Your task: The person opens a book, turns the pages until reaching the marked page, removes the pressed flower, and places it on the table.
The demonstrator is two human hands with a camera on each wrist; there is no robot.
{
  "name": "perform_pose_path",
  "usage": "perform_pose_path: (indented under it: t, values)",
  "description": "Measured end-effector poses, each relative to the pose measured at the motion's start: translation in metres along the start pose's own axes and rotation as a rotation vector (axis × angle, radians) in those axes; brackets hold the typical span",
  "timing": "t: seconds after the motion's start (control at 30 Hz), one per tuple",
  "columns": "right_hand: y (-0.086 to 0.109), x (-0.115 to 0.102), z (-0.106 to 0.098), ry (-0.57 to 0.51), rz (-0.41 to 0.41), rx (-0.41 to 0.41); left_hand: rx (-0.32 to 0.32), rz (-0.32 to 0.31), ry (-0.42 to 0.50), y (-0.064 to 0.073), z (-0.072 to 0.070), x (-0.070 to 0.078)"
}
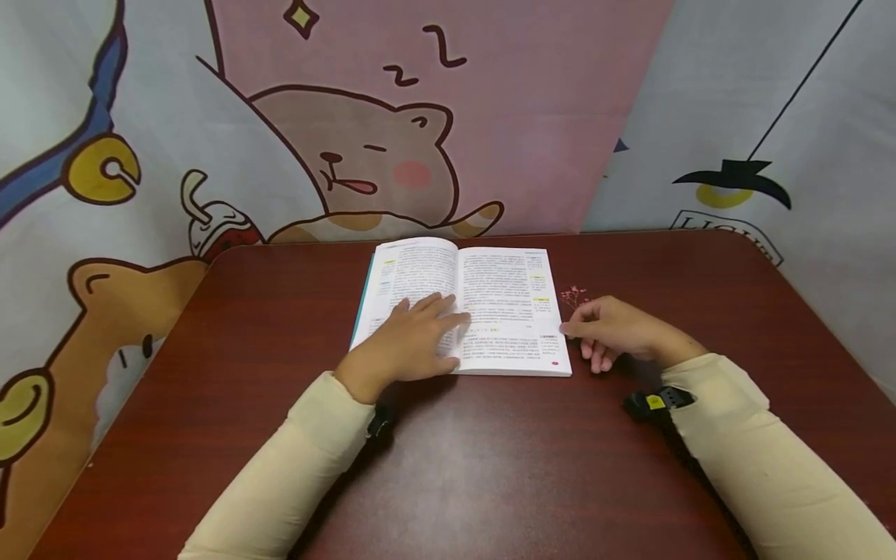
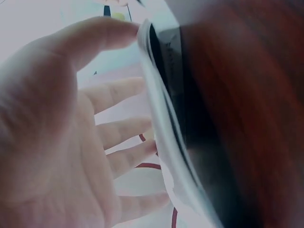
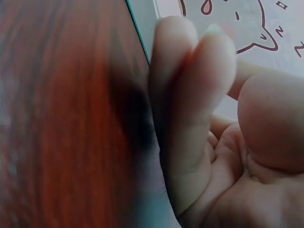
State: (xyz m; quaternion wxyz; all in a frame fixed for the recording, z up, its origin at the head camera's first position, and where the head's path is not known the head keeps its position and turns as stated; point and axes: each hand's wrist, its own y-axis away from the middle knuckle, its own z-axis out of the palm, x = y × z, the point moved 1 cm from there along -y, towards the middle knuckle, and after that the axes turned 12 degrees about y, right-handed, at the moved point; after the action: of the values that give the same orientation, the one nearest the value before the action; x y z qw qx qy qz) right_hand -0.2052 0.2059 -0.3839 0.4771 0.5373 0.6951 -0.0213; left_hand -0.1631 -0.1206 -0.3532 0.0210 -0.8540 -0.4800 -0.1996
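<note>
An open book (image 1: 500,284) with printed text lies on the dark red table. Across the lower left page and the inner fold rests my left hand (image 1: 406,342), its fingers spread. In the left wrist view, the thumb and fingers reach to the book's page edges (image 2: 164,118). My right hand (image 1: 612,330) is at the book's right edge, fingers curled, thumb and index tips together. A small pink flower sprig (image 1: 574,295) shows just above those fingers; its lower end goes behind them and seems pinched there. The right wrist view hides the fingertips' contact.
The red-brown table (image 1: 504,467) extends around the book on all sides. A cartoon-printed cloth (image 1: 546,117) hangs behind its far edge. Dark wrist cameras (image 1: 651,404) are strapped under both cream sleeves.
</note>
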Motion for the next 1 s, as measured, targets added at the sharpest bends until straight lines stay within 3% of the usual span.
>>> perform_pose_path:
  t: [0.5, 1.0]
  values:
    - [-0.0031, 0.0030, 0.0019, -0.018, -0.016, -0.005, -0.042, -0.023, 0.002, 0.0048, -0.0064, -0.0009]
    - [-0.0036, 0.0041, 0.0029, 0.010, -0.024, 0.001, -0.046, -0.053, -0.103, 0.0100, -0.0084, 0.0020]
